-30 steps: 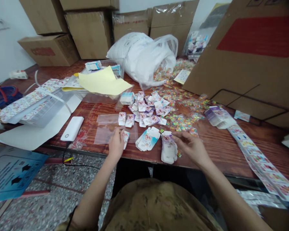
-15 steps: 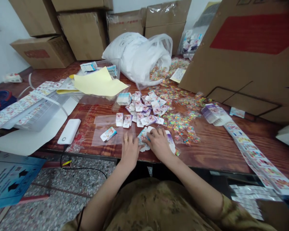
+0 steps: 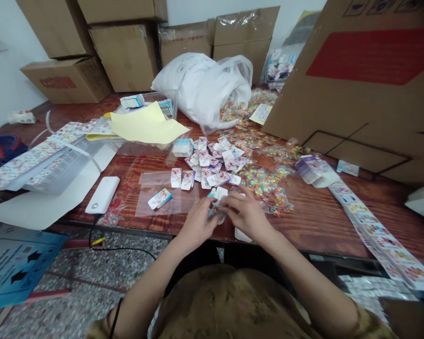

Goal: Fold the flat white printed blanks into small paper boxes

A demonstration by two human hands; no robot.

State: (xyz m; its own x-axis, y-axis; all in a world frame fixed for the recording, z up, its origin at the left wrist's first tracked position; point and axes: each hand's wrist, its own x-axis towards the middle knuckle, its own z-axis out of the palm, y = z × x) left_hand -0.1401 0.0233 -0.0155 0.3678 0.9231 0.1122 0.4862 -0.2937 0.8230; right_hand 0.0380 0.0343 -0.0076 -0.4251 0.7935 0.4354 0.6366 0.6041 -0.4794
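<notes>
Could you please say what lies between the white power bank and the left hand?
In the head view, a clear plastic sheet lies there with a small carton on it; crumpled plastic lies beside the power bank.

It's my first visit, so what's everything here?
Table: one, reddish-brown, centre
Cardboard boxes: several, brown, back and right
Sack: one, white, table's back
Small packets: many, multicoloured, centre-right
Cartons: many, mostly purple-white, mid-table
Handled cartons: unclear count, blue-white, between hands
Paper sheet: one, yellow, back left
Cabled device: one, white, front left
Printed strips: several, multicoloured, both sides
Basket: one, blue-red, far left
Printed panel: one, blue, lower left
Left hand: one, bare, at handled cartons
Right hand: one, bare, at handled cartons
</notes>
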